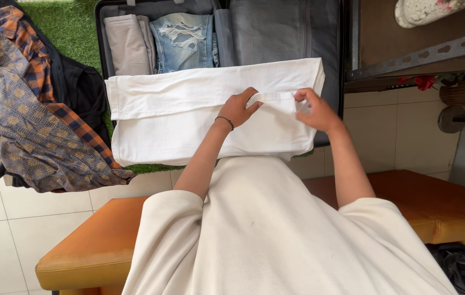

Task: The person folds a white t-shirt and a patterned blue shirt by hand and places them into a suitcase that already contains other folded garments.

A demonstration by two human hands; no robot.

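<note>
A folded white garment [189, 117] lies across the front edge of an open dark suitcase [331, 49]. My left hand [238, 109] pinches a narrow band of the white cloth near the garment's right part; a dark band circles that wrist. My right hand [315, 109] grips the other end of the same band of cloth. Inside the suitcase lie a folded beige garment [128, 43] and ripped blue jeans [186, 38], next to a grey mesh compartment [268, 30].
A heap of patterned and orange-checked clothes [36, 104] with a black garment [82, 87] lies left on green turf [68, 27]. I sit on an orange bench [96, 246]. A metal shelf [424, 54], red flowers [424, 82] and a black bag [464, 267] stand to the right.
</note>
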